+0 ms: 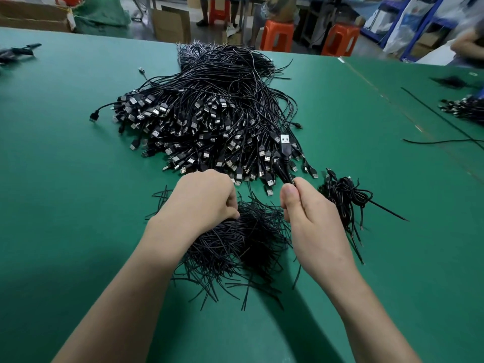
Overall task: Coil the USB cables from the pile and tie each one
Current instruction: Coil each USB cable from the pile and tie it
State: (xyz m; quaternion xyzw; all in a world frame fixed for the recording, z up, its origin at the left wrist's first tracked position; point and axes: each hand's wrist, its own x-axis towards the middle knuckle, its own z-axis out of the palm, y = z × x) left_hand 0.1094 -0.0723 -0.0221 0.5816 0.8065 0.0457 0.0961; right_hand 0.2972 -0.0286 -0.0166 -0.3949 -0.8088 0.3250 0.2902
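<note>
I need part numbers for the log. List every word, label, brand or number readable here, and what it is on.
None can be read.
USB plug held up by the right hand: bare metal, no marking legible.
Cable pile: the plugs show no readable print.
Cardboard box beyond the table: no print visible.
Bags on the far right shelves: any print is too blurred.

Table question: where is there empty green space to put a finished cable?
Bare table lies left of the cable pile and left hand. More lies right of the coiled bundle, before the loose cable. The middle is crowded: ties sit under both hands, the right hand gripping a cable.
</note>
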